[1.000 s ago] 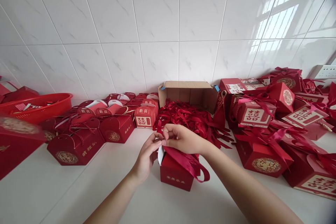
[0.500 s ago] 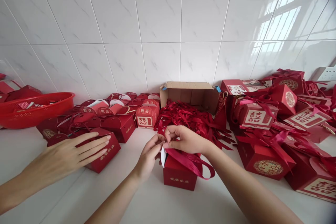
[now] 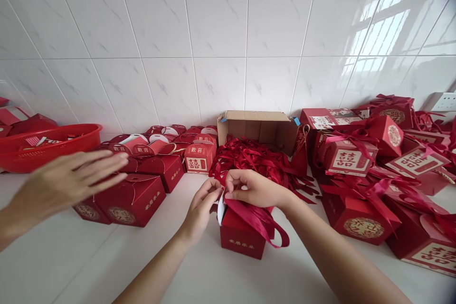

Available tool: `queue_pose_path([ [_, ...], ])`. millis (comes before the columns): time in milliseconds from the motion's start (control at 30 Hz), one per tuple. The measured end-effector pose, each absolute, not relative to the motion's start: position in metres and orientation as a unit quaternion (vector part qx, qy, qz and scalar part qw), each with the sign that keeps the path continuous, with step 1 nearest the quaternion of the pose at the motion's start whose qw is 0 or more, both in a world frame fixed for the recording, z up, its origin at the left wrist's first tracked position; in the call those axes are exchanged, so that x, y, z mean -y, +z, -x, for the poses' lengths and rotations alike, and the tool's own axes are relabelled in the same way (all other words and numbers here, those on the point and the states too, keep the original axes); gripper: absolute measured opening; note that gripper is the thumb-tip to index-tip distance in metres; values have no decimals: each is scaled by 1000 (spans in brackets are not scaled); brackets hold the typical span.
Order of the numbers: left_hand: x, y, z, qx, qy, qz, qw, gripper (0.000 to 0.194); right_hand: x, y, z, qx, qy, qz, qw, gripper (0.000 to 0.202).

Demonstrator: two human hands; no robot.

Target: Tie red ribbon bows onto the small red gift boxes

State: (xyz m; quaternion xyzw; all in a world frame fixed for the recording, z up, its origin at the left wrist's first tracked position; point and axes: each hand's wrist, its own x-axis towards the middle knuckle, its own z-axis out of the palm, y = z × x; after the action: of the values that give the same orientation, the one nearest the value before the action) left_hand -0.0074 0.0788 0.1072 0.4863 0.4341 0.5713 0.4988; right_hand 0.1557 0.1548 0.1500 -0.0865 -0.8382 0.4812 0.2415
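Observation:
A red gift box [image 3: 242,243] with gold lettering stands upright on the table in front of me. My left hand [image 3: 200,213] is closed at its top left, fingers around the raised flap [image 3: 221,210] with the white inner side. My right hand [image 3: 251,189] pinches a dark red satin ribbon [image 3: 260,221] at the same spot, its fingertips close to the left ones. The ribbon's loop hangs over the right side of the box. Just what lies between the fingertips is partly hidden.
Another person's hand [image 3: 67,175] hovers at the left over red boxes [image 3: 135,199]. A red plastic basket [image 3: 89,137] stands behind it. Loose ribbons [image 3: 245,156] spill from a cardboard box [image 3: 258,116] at the back. Ribboned boxes [image 3: 356,218] are piled at the right.
The other person's hand has lifted off a red box and drawn back left; that box now sits turned beside another. My hands stay nearly in place, the box tilting slightly.

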Motion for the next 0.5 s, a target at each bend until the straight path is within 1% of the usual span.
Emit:
queue_pose_path([
  [67, -78, 107, 8, -432, 577, -490, 490, 14, -154, 153, -159, 854, 465, 75, 222, 10],
  [200, -78, 107, 9, -425, 579, -503, 481, 10, -155, 157, -163, 864, 455, 75, 201, 11],
  [333, -78, 107, 9, -414, 581, -514, 477, 10, -157, 156, -164, 846, 488, 85, 198, 14],
  [500, -77, 108, 9, -407, 576, -516, 487, 4, -158, 154, -162, 817, 533, 101, 195, 16],
])
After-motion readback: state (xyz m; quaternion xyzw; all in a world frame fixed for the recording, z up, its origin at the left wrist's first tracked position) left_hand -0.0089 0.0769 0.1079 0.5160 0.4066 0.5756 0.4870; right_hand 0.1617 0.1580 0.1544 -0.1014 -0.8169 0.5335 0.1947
